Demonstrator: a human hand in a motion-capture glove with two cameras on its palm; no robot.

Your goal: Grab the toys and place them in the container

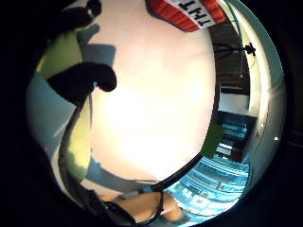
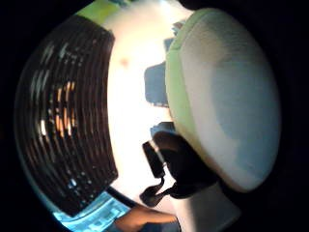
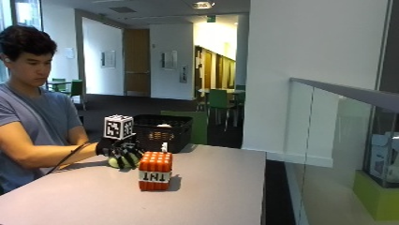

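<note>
My gloved right hand (image 3: 122, 151) rests low over the table (image 3: 212, 187), its fingers curled round a soft green and white toy (image 3: 116, 162). That toy fills much of the thumb side palm view (image 2: 227, 96), and in the little finger side view black fingertips (image 1: 90, 80) press on it (image 1: 64, 56). A red TNT block toy (image 3: 155, 170) stands upright on the table just right of the hand, apart from it, and shows again on the tabletop (image 1: 187, 13). The black basket (image 3: 163, 132) stands behind the hand at the table's far edge, close beside the palm (image 2: 67, 121).
Something white lies inside the basket (image 3: 163, 125). The pale tabletop stretches right and toward the near edge. A glass railing (image 3: 336, 136) runs along the table's right side. The person's forearm (image 3: 37, 154) lies along the left of the table.
</note>
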